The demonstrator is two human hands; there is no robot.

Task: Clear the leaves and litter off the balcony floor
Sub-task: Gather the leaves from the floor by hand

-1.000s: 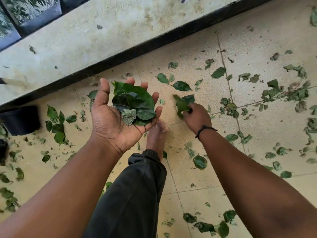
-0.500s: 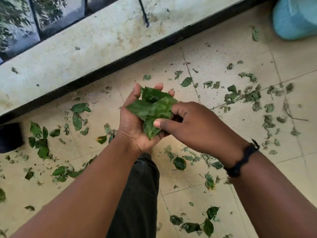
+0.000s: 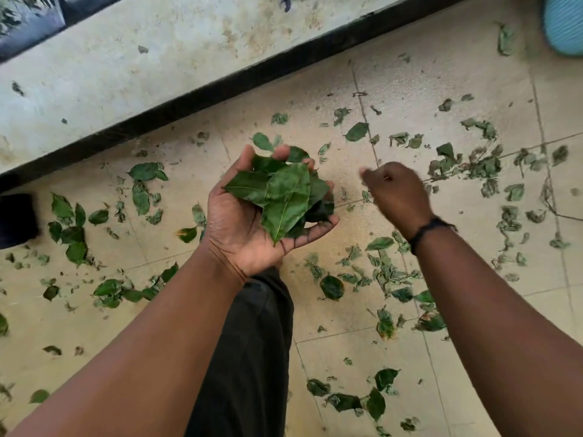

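Mid-gather: balcony floor (image 3: 394,89) was nowhere near clear, leaves everywhere.
Loose leaves (image 3: 391,275) lay lower right & left of frame; left hand (image 3: 252,216) at centre cupped a leaf bundle (image 3: 284,197), fingers curled under. Right hand (image 3: 394,193), loosely curled, held nothing visible. Next, I'd judge: reach down, pinch more w/o spilling.

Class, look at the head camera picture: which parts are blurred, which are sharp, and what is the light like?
Head view: the right hand is smeared by motion blur, its fingers indistinct; the left hand and its bunch of leaves are sharp; light is soft and even, with no hard shadows on the floor; wide-angle stretching shows in the forearms.
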